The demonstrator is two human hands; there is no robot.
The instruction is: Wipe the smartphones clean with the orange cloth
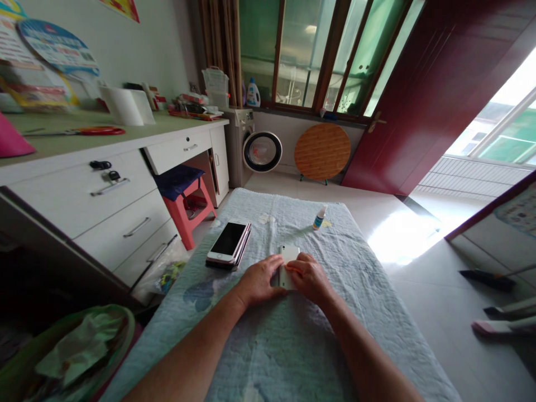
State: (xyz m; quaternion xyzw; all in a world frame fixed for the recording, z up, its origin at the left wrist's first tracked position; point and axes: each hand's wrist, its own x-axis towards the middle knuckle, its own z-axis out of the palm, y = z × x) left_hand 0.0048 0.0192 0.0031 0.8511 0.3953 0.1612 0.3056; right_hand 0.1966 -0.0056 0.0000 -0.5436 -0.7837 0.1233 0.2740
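Observation:
A white phone (pixel 288 254) lies back side up on the quilted cloth. My left hand (pixel 263 277) grips it along its left edge, thumb near the bottom end and fingers by the upper part. My right hand (pixel 309 274) presses its bent fingers onto the phone's back, with a thin bit of orange cloth (pixel 290 266) showing under the fingertips; most of that is hidden. To the left rests a stack of phones (pixel 229 243), the top one white-framed with a dark screen. Beyond my right hand stands a small spray bottle (pixel 319 218) with a blue label.
The pale blue quilted cloth (pixel 364 312) covers the surface before me. A white desk (pixel 125 209) runs along the left, with a red stool (pixel 190 209) beside it. Lower left is a waste bin (pixel 125 335). A washing machine (pixel 239 148) stands behind, its door open.

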